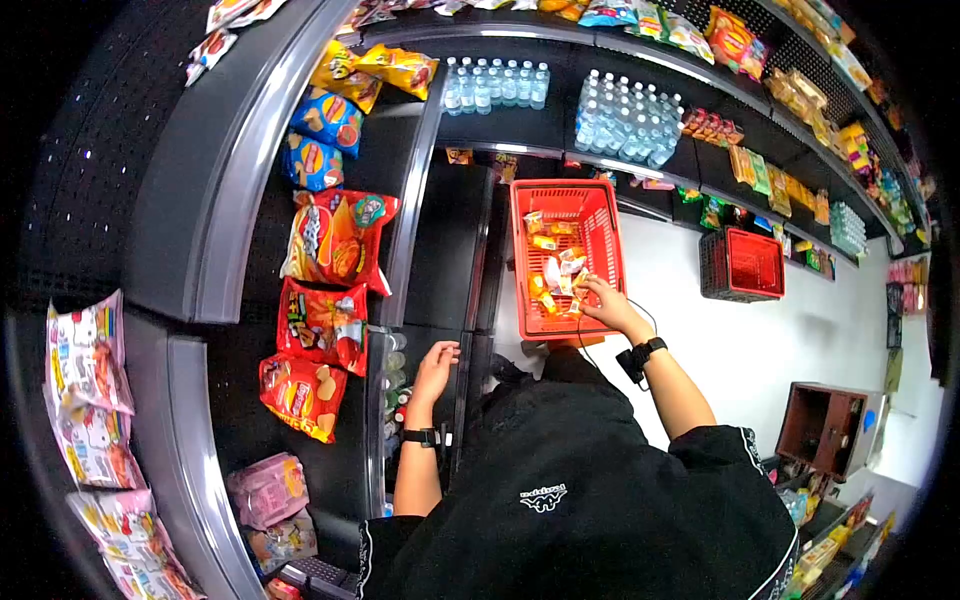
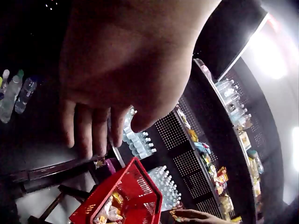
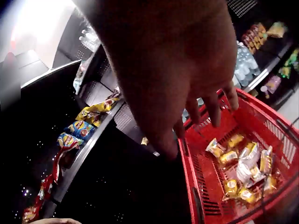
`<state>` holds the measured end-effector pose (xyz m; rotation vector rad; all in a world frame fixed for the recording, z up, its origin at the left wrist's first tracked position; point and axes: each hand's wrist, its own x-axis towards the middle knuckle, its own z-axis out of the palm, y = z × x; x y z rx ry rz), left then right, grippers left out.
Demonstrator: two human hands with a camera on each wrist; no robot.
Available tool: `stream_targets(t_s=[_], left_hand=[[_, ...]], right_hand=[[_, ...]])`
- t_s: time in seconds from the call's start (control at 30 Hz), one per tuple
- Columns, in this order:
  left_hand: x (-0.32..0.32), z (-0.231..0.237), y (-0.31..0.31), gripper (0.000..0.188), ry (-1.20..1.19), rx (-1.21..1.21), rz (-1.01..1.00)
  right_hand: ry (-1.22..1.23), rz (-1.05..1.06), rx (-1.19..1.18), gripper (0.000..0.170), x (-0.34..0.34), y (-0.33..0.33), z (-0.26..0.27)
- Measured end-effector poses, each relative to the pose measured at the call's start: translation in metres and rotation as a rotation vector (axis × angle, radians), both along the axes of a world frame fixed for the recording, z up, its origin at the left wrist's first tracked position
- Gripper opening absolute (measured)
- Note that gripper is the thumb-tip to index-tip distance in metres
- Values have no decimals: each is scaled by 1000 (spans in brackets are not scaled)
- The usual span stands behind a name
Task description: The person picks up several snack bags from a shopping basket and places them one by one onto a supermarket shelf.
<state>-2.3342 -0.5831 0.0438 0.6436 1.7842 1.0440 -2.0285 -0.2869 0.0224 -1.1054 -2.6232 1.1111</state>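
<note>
The red shopping basket (image 1: 613, 215) holds several small yellow and white snack packs (image 1: 568, 262). My right hand (image 1: 612, 305) reaches over the basket's near right side, its fingertips overlapping the packs in the head view. From the right wrist, this hand (image 3: 187, 70) shows its fingers hanging loosely beside the rim, with nothing visible between them. My left hand (image 1: 434, 372) is held out by the dark shelf (image 1: 450, 240), left of the basket. Its fingers (image 2: 99, 133) extend fairly straight in the left wrist view, and that hand holds nothing.
Water bottles (image 1: 630, 120) stand in packs on the shelf behind the basket. Large red chip bags (image 1: 338, 240) line the left shelf. Another red basket (image 1: 752, 262) sits on a dark crate to the right, over the white floor (image 1: 680, 320). A brown cabinet (image 1: 822, 428) stands farther right.
</note>
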Motion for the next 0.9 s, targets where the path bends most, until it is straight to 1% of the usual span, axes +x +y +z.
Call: stream_targets(t_s=[0.07, 0.17, 0.2, 0.23, 0.3, 0.37, 0.4, 0.43, 0.47, 0.5, 0.53, 0.57, 0.6, 0.63, 0.67, 0.7, 0.77, 0.83, 0.87, 0.9], left_hand=[[4, 0, 9, 27, 5, -15, -36], [13, -7, 4, 27, 19, -73, -84], [16, -9, 0, 28, 19, -103, -124], [21, -2, -3, 28, -17, -119, -101], [29, 0, -11, 27, -29, -162, -77], [37, 15, -14, 25, -6, -182, -9], [39, 23, -16, 25, 5, -181, 22], [43, 43, -10, 25, 26, -204, 53], [43, 58, -6, 24, 44, -211, 64], [43, 71, -2, 24, 59, -219, 71], [42, 82, 3, 24, 66, -189, 104], [41, 96, 11, 24, 122, -166, 113], [38, 112, 19, 24, 175, -151, 116], [38, 131, 28, 25, 223, -142, 117], [36, 151, 39, 27, 253, -132, 104], [33, 159, 46, 28, 210, -148, 151], [33, 194, 72, 28, 285, -106, 126], [37, 231, 104, 27, 351, -75, 143], [37, 243, 116, 27, 406, -33, 152], [37, 255, 127, 26, 459, 10, 159]], right_hand=[[71, -121, -99, 66, 22, -2, -27], [-185, -463, 5, 60, 41, 16, -45], [-110, -488, -15, 54, 59, 35, -90], [-31, -510, -37, 48, 73, 53, -132], [-244, -560, -353, 32, 76, 71, -137], [-49, -659, -407, 16, 70, 75, -136], [-41, -675, -468, 21, 70, 78, -140], [-28, -681, -529, 27, 66, 85, -147], [1, -703, -559, 25, 64, 84, -138], [57, -776, -581, 7, 58, 83, -129], [-165, -625, -482, 11, 64, 93, -145], [-281, -530, -392, 18, 75, 101, -186], [-291, -589, -596, 33, 65, 102, -145], [-270, -592, -699, 33, 89, 112, -261], [-284, -500, -711, 28, 87, 113, -260], [-300, -487, -679, 22, 81, 111, -250], [-212, -456, -675, 18, 80, 108, -258], [113, -498, -736, 20, 81, 96, -278], [227, -566, -766, 22, 76, 92, -268], [154, -618, -951, 25, 74, 95, -251]])
